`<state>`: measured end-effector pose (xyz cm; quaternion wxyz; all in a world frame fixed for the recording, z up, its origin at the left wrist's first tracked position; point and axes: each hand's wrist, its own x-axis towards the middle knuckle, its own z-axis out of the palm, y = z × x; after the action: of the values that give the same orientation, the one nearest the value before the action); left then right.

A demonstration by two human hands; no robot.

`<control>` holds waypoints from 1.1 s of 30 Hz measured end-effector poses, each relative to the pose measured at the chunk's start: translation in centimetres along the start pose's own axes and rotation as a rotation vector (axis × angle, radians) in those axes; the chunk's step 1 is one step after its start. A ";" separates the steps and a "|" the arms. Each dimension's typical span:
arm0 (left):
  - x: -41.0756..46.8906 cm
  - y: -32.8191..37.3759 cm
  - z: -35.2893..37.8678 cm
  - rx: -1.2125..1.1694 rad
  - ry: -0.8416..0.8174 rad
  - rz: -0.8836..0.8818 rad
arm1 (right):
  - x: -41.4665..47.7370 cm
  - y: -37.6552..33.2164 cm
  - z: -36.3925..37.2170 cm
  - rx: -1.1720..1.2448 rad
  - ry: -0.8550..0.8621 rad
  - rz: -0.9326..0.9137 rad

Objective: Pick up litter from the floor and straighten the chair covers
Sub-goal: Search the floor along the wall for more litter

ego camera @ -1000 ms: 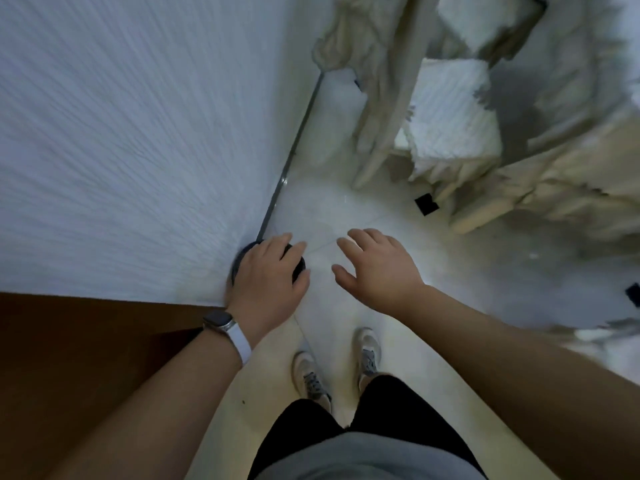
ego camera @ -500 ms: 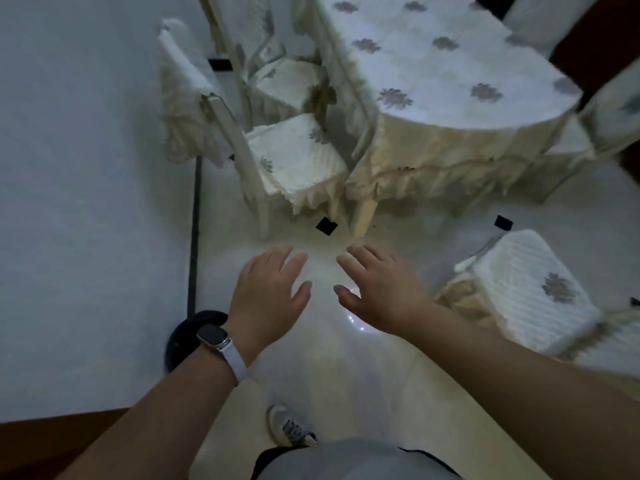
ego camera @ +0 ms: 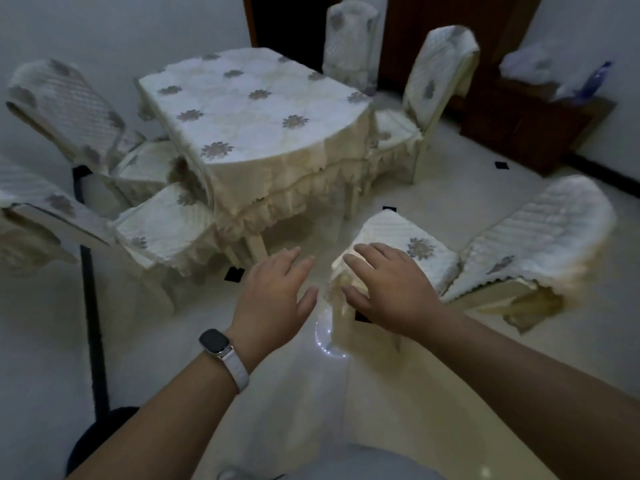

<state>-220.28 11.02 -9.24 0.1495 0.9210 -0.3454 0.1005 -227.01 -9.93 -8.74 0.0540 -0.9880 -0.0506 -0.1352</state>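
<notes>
Both hands hover in front of me, palms down, holding nothing. My left hand [ego camera: 277, 292], with a watch on its wrist, is over the pale floor. My right hand [ego camera: 388, 289] is spread above the front corner of a chair seat cover [ego camera: 412, 251], white quilted cloth with a grey flower. That chair's back cover [ego camera: 540, 233] leans away to the right, its lower edge rumpled. Two covered chairs [ego camera: 162, 226] stand on the left beside the table, and two more [ego camera: 433, 88] stand behind it. Small black squares [ego camera: 234, 274] show on the floor; whether they are litter is unclear.
A table under a white flowered cloth [ego camera: 249, 109] with a beige frilled skirt fills the middle. A black round base with a thin black pole [ego camera: 90, 306] stands at the left by the wall. A dark wooden cabinet [ego camera: 533, 123] with a white bag is at the back right.
The view has swung up from the floor and my feet to the table and chairs. My left hand has left the black round base; both hands stay spread and now hover near the right chair.
</notes>
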 end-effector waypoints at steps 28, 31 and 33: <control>25.6 43.2 19.4 -0.250 -0.159 0.709 | -24.2 40.1 -9.7 -0.160 0.054 0.753; 29.6 47.7 22.5 -0.290 -0.179 0.741 | -25.1 45.0 -10.2 -0.188 -0.022 0.787; 32.1 50.6 24.2 -0.301 -0.187 0.763 | -25.3 48.6 -10.9 -0.211 -0.072 0.803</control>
<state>-228.25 -53.04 -12.19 0.2023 0.7000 -0.6848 0.0131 -248.58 -61.48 -9.73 -0.0007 -0.9335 0.3511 -0.0731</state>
